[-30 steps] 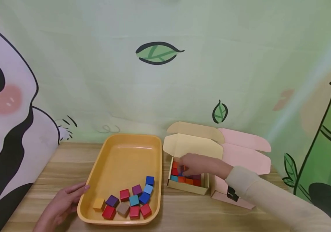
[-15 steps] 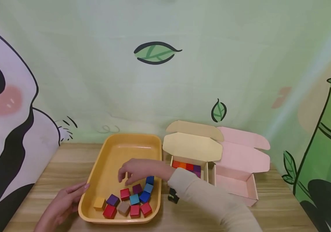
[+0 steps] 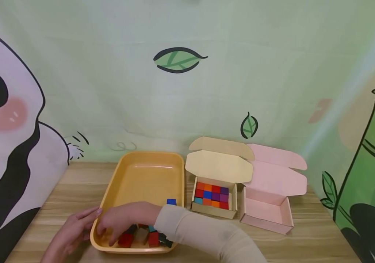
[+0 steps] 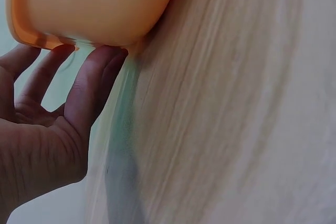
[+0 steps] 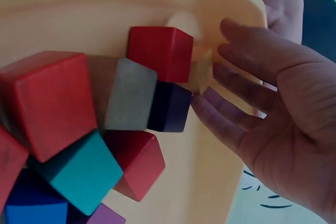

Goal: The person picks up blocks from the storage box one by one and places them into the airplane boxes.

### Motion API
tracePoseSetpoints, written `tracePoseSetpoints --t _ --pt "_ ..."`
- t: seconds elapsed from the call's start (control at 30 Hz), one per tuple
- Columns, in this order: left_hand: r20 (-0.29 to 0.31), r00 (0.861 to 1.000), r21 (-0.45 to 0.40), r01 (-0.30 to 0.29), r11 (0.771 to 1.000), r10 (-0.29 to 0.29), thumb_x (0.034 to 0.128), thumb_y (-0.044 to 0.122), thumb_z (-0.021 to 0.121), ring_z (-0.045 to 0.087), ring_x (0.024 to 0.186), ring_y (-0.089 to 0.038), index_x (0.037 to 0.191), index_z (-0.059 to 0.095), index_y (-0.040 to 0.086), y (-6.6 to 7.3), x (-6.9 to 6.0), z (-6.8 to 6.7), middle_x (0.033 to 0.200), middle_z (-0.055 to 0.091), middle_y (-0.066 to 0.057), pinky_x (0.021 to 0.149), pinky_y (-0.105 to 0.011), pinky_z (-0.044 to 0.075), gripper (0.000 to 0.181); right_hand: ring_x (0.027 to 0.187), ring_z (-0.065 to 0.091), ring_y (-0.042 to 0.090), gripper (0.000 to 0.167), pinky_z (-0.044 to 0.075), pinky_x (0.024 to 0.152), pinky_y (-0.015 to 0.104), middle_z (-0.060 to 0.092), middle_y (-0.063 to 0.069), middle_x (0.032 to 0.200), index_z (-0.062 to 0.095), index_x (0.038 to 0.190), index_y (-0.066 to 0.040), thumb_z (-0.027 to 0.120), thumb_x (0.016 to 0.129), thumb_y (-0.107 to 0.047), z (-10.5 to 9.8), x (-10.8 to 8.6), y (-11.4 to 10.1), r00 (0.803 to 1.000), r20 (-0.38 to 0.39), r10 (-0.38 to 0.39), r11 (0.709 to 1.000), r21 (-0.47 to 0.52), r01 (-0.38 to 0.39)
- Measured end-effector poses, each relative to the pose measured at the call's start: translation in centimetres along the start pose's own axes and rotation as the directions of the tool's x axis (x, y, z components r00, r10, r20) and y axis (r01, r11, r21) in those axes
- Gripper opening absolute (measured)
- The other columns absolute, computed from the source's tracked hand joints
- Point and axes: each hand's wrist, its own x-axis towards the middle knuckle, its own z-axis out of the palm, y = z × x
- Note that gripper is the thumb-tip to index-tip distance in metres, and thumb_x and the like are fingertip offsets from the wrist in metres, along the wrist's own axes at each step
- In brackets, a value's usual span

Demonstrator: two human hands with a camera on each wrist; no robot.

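The left hand (image 3: 75, 230) touches the left side of the yellow tray (image 3: 152, 153). In the left wrist view its fingertips and thumb (image 4: 100, 72) meet the outer rim and wall. My right hand (image 3: 128, 217) reaches into the tray's near left corner. In the right wrist view its loosely bent fingers (image 5: 244, 90) are around and beside a yellow cube (image 5: 205, 72), which the hand hides in the head view; no firm pinch shows. Close by lie a red cube (image 5: 160, 53), a dark purple cube (image 5: 170, 107) and a greyish wooden cube (image 5: 131, 95).
Several more cubes lie in the tray's near half, among them a teal one (image 5: 79, 174). Right of the tray, a cream box (image 3: 213, 212) with its lid up holds rows of coloured cubes. Beside it stands an open pink box (image 3: 266, 221). A printed cloth (image 3: 207, 95) hangs behind.
My right hand has left the cream box and crossed over the tray to its near left corner, lowering among the cubes. The left hand stays at the tray's side.
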Motion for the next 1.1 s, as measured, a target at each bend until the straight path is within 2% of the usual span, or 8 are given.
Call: tracePoseSetpoints --t 0.13,0.27,0.4,0.67,0.9,1.1 --pt "0.010 1.000 -0.008 0.004 1.000 -0.004 0.1024 0.035 0.062 0.070 0.100 -0.018 0.152 0.039 -0.006 0.0 0.0 0.0 0.120 0.071 -0.010 0.084 -0.042 0.061 0.069 0.095 0.054 0.000 0.030 0.038 0.086 0.003 0.066 -0.011 0.112 0.070 0.123 -0.015 0.076 0.093 -0.021 0.6 0.3 -0.4 0.998 0.027 0.057 0.998 -0.028 -0.056" --pt "-0.008 1.000 -0.004 0.013 1.000 -0.013 0.1019 0.036 0.063 0.070 0.098 -0.018 0.152 0.039 -0.006 -0.1 0.0 0.0 0.116 0.072 -0.010 0.083 -0.041 0.062 0.070 0.096 0.054 -0.001 0.029 0.038 0.088 0.003 0.067 -0.014 0.112 0.071 0.121 -0.019 0.077 0.093 -0.020 1.0 0.3 -0.5 0.997 0.025 0.077 0.995 -0.059 -0.076" --pt "-0.013 1.000 0.001 0.011 1.000 -0.011 0.1017 0.036 0.063 0.070 0.098 -0.018 0.152 0.038 -0.006 -0.1 0.0 0.0 0.117 0.072 -0.010 0.082 -0.040 0.062 0.070 0.095 0.055 -0.001 0.025 0.039 0.086 0.003 0.068 -0.014 0.109 0.072 0.117 -0.020 0.077 0.093 -0.019 1.1 0.2 -0.5 0.997 0.017 0.072 0.995 -0.066 -0.071" --pt "-0.011 1.000 -0.003 0.020 1.000 -0.020 0.1015 0.037 0.064 0.069 0.098 -0.018 0.153 0.039 -0.005 -0.1 0.2 0.0 0.119 0.071 -0.010 0.082 -0.041 0.062 0.071 0.087 0.053 0.000 0.019 0.041 0.080 0.004 0.067 -0.014 0.101 0.072 0.111 -0.020 0.075 0.093 -0.015 1.0 -0.3 -0.3 0.997 -0.017 0.080 0.997 -0.013 -0.080" --pt "-0.007 1.000 -0.002 0.017 1.000 -0.017 0.1016 0.037 0.064 0.069 0.099 -0.019 0.153 0.037 -0.004 0.0 0.3 -0.1 0.120 0.071 -0.010 0.083 -0.041 0.062 0.071 0.085 0.053 0.000 0.016 0.041 0.077 0.005 0.066 -0.014 0.097 0.074 0.105 -0.020 0.075 0.092 -0.013 0.6 -0.5 -0.3 0.996 -0.072 0.044 0.997 -0.062 -0.048" --pt "-0.010 1.000 0.006 0.014 1.000 -0.014 0.1018 0.037 0.063 0.070 0.098 -0.018 0.154 0.036 -0.005 0.0 0.3 -0.1 0.120 0.071 -0.010 0.083 -0.041 0.062 0.072 0.087 0.054 -0.001 0.017 0.041 0.080 0.005 0.066 -0.016 0.097 0.074 0.105 -0.021 0.076 0.090 -0.013 0.4 -0.8 -0.2 0.997 -0.071 0.025 0.997 -0.071 -0.030"
